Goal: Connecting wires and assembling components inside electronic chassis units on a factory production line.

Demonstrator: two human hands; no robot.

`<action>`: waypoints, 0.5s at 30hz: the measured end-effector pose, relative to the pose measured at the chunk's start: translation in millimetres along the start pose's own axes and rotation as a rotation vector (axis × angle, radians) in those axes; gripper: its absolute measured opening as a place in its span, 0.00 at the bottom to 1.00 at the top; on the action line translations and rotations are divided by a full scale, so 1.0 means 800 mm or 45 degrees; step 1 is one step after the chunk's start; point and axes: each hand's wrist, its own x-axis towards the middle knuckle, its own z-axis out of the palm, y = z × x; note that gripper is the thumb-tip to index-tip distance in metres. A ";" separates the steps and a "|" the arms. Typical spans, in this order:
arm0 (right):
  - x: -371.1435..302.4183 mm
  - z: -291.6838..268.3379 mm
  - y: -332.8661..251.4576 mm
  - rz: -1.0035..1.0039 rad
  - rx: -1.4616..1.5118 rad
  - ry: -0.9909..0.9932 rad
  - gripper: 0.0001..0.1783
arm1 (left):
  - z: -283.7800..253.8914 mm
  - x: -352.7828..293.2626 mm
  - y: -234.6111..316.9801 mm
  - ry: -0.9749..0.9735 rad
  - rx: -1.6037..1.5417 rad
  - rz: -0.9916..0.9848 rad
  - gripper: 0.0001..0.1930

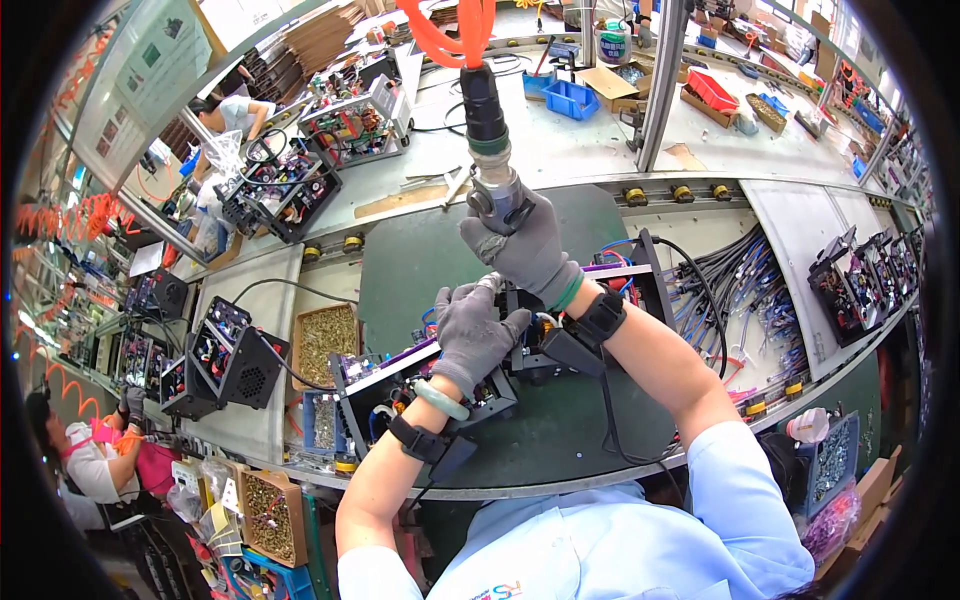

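Observation:
My right hand (530, 250), in a grey glove, is wrapped around the lower metal part of an air screwdriver (482, 110), which hangs upright from an orange coiled hose (450, 30). Just below it, my gloved left hand (470, 330) has its fingers bent together close to the tool's lower end; what they pinch, if anything, is hidden. Both hands are over an open electronics unit (355, 385) with a black frame, purple-edged boards and loose wires. The unit lies across a dark green mat (560, 440), and my hands and wrists cover its middle.
Left of the mat stand a screw tray (325, 345) and a black open-sided unit (235, 355). Bundled cables (750, 290) lie to the right, before more units (865, 275). A metal post (665, 90) rises behind. Co-workers sit at far left and back left.

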 end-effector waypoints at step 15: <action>-0.001 -0.008 0.005 0.075 0.202 -0.095 0.16 | -0.005 0.000 0.002 -0.036 -0.057 -0.011 0.30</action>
